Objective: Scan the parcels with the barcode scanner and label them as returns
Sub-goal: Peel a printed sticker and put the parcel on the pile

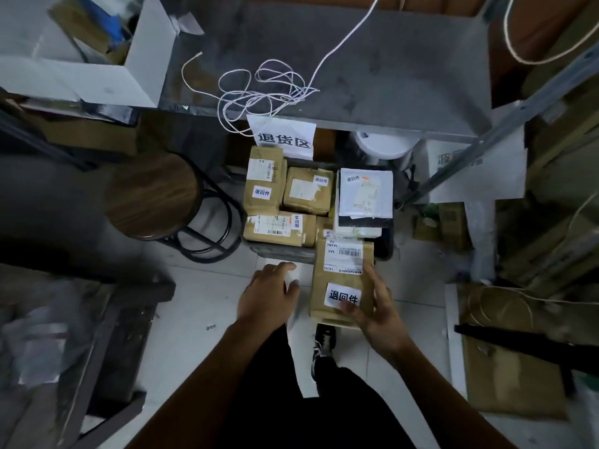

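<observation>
My right hand (376, 306) grips a brown cardboard parcel (343, 280) at its near right corner, thumb on its white return sticker. The parcel carries a barcode label at its far end and hangs over the near edge of a dark bin (278, 251). My left hand (269, 296) holds a long white strip of label backing paper (303, 361) that hangs down toward the floor. Inside the bin lie several brown parcels (264, 186) with white return stickers and a white box (364, 194). No barcode scanner is visible.
A grey shelf (372, 76) with loose white cord (259, 89) hangs over the bin, bearing a white paper sign (283, 139). A round wooden stool (152, 196) stands to the left. Cardboard (505, 351) lies at right, a dark bench (97, 335) at left. My shoe (324, 345) is below the parcel.
</observation>
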Tool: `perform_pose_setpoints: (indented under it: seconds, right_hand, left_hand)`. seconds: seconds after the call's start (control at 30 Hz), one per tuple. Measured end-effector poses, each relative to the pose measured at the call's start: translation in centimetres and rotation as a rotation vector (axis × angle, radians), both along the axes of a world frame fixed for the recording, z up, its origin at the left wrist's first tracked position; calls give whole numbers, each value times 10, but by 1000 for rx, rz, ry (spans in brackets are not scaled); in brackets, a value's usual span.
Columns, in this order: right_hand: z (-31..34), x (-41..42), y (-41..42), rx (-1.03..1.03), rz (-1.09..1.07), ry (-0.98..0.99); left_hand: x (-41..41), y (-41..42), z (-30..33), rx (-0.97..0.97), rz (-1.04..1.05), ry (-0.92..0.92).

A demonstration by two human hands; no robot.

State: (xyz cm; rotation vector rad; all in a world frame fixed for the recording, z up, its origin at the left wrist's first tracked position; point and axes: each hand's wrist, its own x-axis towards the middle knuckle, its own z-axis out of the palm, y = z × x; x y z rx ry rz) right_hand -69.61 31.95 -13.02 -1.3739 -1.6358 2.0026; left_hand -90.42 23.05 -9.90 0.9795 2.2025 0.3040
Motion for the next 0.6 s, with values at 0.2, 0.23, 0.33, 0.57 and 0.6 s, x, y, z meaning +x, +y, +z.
perform_pose_setpoints:
  seconds: [0.2, 0.23, 0.33, 0.57, 0.6]
  right_hand:
    - [-36, -52, 32, 44, -52, -67]
    - [-49, -59, 40, 51, -47, -90]
    - [-93, -77, 63, 83, -28, -167]
    - [-212, -102, 113, 75, 59, -233]
    - [-226, -105, 120, 86, 89, -241]
  left_hand:
    - [-46, 44, -47, 34, 221, -513]
    - [-51, 52, -57, 19, 256, -620]
    - [-60, 76, -96, -16, 276, -808]
    - [-75, 115, -226, -36, 264, -723]
    - [-76, 119, -242, -27, 262, -698]
